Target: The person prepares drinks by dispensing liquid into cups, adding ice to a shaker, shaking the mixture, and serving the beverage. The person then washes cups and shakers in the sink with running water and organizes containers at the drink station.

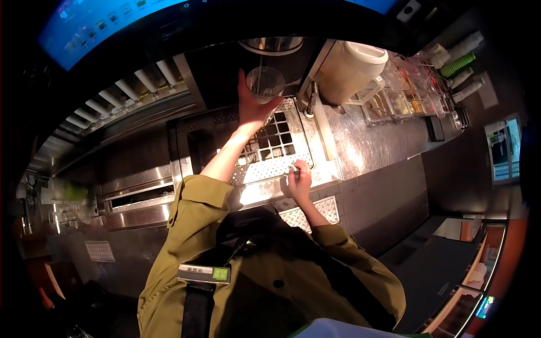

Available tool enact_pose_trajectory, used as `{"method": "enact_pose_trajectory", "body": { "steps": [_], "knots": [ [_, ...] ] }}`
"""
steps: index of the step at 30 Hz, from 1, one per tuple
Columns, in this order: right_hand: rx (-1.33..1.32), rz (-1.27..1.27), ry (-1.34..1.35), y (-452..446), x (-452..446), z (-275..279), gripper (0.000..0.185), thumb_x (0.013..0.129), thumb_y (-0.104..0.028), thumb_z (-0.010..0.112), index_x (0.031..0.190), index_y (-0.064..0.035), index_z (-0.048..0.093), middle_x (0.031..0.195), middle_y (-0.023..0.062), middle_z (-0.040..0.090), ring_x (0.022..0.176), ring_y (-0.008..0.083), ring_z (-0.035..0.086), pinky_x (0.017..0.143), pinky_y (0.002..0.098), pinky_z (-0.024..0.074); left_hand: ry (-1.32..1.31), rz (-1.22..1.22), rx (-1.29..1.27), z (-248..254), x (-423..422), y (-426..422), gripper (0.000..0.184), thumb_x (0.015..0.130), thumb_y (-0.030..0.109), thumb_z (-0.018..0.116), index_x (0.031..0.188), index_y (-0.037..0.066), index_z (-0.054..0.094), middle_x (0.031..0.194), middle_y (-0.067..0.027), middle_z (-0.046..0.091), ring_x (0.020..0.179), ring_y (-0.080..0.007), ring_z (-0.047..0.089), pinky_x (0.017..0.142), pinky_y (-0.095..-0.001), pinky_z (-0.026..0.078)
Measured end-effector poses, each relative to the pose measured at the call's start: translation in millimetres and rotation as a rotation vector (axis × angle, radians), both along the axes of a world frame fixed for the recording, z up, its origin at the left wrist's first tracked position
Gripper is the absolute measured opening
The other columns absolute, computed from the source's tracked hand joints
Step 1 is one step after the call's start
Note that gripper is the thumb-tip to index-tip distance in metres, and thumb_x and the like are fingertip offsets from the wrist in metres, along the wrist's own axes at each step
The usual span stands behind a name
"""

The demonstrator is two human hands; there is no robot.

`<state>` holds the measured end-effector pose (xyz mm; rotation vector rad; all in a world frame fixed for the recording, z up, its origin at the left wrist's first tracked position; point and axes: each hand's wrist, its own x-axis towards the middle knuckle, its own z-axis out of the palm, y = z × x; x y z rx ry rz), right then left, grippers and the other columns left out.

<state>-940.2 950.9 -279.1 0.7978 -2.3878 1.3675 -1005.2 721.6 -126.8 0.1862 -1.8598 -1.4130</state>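
Observation:
My left hand (253,110) is stretched far forward, thumb and fingers closed around a clear cup (266,83). The cup sits just below the round rim of a clear vessel (271,46) and a thin line runs down to it; whether this is liquid or a spout I cannot tell. My right hand (300,179) is close to the counter's front edge, fingers curled in, with a small dark thing partly showing at them. Between the hands lies a metal drain plate (256,172) with small holes and a grid of square openings (274,138).
A large jug with a white lid (365,52) stands right of a small metal tap (311,100). Beyond it are clear containers (400,101) and stacked green cups (457,65). White tubes (127,90) line the left. A lit screen (107,25) hangs overhead.

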Motion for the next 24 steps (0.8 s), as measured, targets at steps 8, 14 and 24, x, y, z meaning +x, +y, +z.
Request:
{"method": "enact_pose_trajectory", "body": {
  "steps": [8,14,24],
  "knots": [
    [0.013,-0.015,-0.075,-0.7,1.2,7.9,0.028,0.074,-0.007,0.055,0.099,0.0013,0.047,0.102,0.0206,0.051,0.095,0.0363,0.049,0.084,0.0404,0.0388,0.006,0.054,-0.097,-0.3,0.6,-1.3,0.108,0.058,0.02,0.08,0.133,-0.004,0.006,0.128,-0.0235,0.031,0.115,-0.0304,0.039,0.097,-0.0357,0.032],
    [0.012,-0.028,-0.078,-1.2,0.6,9.1,0.026,0.073,-0.006,0.055,0.097,0.0018,0.048,0.1,0.0202,0.052,0.094,0.0359,0.05,0.084,0.0403,0.039,-0.006,-0.018,-0.017,3.8,2.0,-2.5,0.108,0.058,0.017,0.079,0.134,-0.003,0.005,0.127,-0.0232,0.033,0.116,-0.0295,0.038,0.097,-0.0359,0.032],
    [0.053,0.078,-0.069,-11.1,11.8,38.8,0.029,0.072,-0.002,0.053,0.1,0.0018,0.049,0.107,0.0197,0.049,0.099,0.0329,0.049,0.088,0.0381,0.0376,-0.429,-0.023,0.09,53.7,68.7,-9.1,0.101,0.064,0.037,0.071,0.136,0.002,0.009,0.14,-0.0212,0.009,0.129,-0.035,0.01,0.106,-0.0395,0.014]
  ]
}}
